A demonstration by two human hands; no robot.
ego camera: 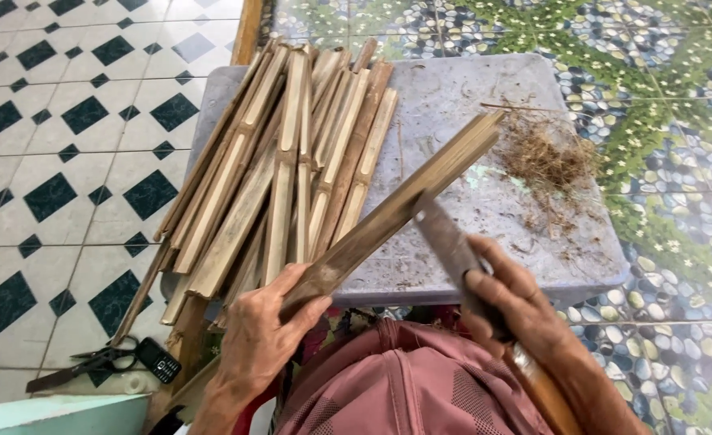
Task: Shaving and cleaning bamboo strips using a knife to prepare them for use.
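Your left hand (263, 334) is closed around the near end of a long bamboo strip (396, 211), which slants up and right across the grey slab (485, 89). Your right hand (517, 302) grips a knife (451, 246), its blade laid against the strip's near half (the handle is hidden in your fist). Left of the strip lies a pile of split bamboo slats (291, 161); brown shavings (545, 153) sit far right. Scissors (90, 362) and a small black phone (159, 360) rest on the tiled floor (66, 145), near left.

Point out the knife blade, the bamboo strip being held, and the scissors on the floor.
knife blade (445, 238): head view, mid flat of blade.
held bamboo strip (408, 201): head view, middle of its length.
scissors (90, 364): head view, near the pivot.
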